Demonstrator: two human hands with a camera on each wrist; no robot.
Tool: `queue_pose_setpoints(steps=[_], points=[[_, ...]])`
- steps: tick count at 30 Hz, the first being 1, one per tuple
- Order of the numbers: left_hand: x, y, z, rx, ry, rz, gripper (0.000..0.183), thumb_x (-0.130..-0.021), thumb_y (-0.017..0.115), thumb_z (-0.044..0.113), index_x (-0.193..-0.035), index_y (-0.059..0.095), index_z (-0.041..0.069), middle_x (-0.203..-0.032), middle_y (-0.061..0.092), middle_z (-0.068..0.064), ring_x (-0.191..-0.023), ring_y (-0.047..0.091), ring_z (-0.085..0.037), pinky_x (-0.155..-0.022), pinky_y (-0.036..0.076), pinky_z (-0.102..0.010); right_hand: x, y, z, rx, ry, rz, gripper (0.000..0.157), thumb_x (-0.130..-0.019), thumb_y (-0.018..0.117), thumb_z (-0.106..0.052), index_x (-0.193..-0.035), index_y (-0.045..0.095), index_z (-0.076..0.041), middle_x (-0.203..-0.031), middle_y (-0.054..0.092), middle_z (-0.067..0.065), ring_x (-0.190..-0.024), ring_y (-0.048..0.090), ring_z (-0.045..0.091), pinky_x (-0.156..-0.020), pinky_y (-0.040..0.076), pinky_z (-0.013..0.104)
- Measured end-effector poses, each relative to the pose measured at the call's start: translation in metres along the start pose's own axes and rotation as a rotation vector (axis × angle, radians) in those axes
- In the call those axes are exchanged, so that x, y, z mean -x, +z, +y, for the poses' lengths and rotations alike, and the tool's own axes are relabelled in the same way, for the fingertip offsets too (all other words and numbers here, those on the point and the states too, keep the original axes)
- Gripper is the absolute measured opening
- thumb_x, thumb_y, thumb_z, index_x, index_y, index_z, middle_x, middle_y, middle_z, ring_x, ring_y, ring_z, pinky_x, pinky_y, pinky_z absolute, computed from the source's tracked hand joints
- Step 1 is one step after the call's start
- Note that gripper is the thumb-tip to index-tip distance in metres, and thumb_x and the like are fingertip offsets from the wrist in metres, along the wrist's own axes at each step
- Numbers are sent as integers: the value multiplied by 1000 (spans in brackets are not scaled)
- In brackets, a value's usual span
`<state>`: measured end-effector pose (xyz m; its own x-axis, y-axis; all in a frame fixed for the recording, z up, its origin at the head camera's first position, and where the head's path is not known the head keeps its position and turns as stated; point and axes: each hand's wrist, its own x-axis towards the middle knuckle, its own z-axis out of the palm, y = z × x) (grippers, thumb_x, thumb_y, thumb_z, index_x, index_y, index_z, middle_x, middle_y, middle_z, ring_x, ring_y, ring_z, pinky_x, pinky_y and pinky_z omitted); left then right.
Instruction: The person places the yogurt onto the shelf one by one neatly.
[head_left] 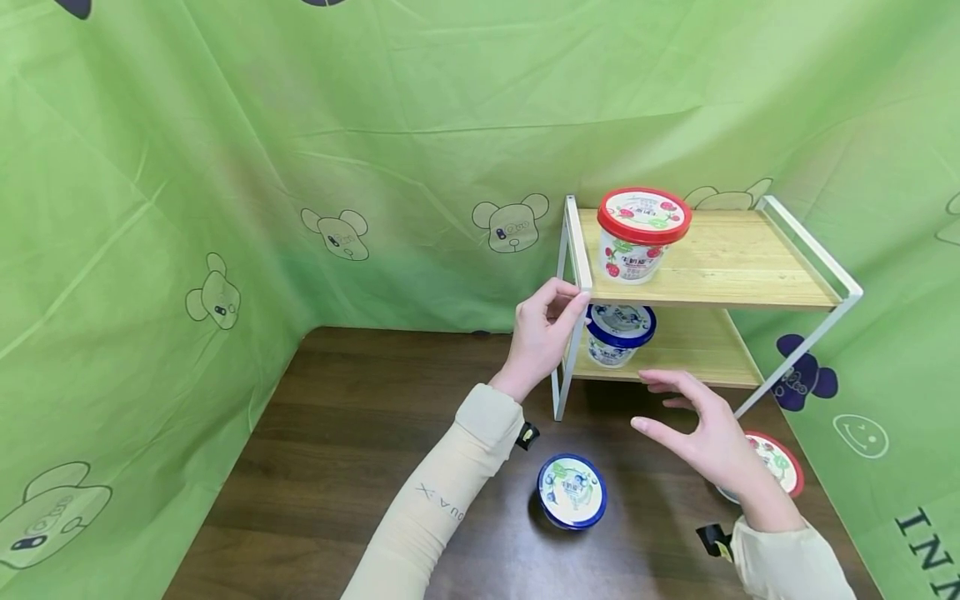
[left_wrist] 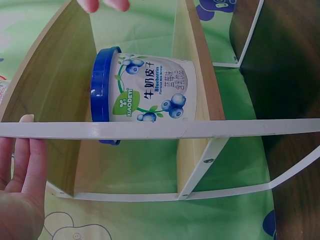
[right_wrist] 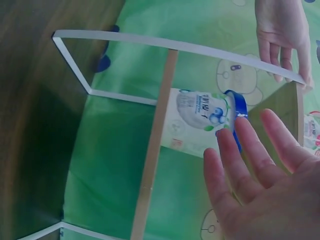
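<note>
My left hand [head_left: 542, 333] grips the top front-left corner of a small two-tier shelf [head_left: 750, 258], thumb on the white metal frame. In the right wrist view, my left hand [right_wrist: 284, 35] has its fingers at that frame. My right hand [head_left: 708, 437] hovers before the lower tier, fingers spread, holding nothing. A blue-lidded blueberry tub [head_left: 621, 329] stands upright on the lower tier at the left; its printed side shows in the left wrist view on the tub [left_wrist: 150, 90]. Above it, a red-lidded tub [head_left: 643, 237] stands on the upper tier at the left.
Another blue-lidded tub [head_left: 572, 492] stands on the dark wooden table [head_left: 322, 467] in front of the shelf. A further red-rimmed tub [head_left: 776, 462] sits at the right, partly hidden by my right hand and wrist. Green printed cloth [head_left: 420, 150] hangs behind and at both sides.
</note>
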<state>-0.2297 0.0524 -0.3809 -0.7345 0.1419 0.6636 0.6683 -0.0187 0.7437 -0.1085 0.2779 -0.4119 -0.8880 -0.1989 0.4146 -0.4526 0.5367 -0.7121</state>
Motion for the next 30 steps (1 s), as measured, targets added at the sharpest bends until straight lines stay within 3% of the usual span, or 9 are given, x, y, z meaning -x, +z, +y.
queue_pose_setpoints(steps=[7,16,30], points=[[1,-1,2,-2,-21,-4,9,-103,64,13,-101,65,4,-89,70,-17,-77,63,-7,-68,56,-26,6,6,6,27,48,-80,56,-84,87,-14,-134,62,-15,-126,65,2,-111,59,16,-91,45,18],[0,0,3,-12,-32,-6,9,-103,63,14,-101,65,6,-87,70,-9,-77,64,-8,-67,55,-27,12,14,12,30,80,-159,58,-84,87,-24,-135,61,-18,-127,63,-6,-110,61,22,-90,48,25],[0,0,3,-8,-21,-1,7,-102,64,12,-100,65,6,-87,70,-9,-76,64,-7,-67,55,-26,19,30,16,-8,95,-215,61,-82,88,-27,-136,60,-19,-126,64,-6,-109,60,17,-87,53,40]])
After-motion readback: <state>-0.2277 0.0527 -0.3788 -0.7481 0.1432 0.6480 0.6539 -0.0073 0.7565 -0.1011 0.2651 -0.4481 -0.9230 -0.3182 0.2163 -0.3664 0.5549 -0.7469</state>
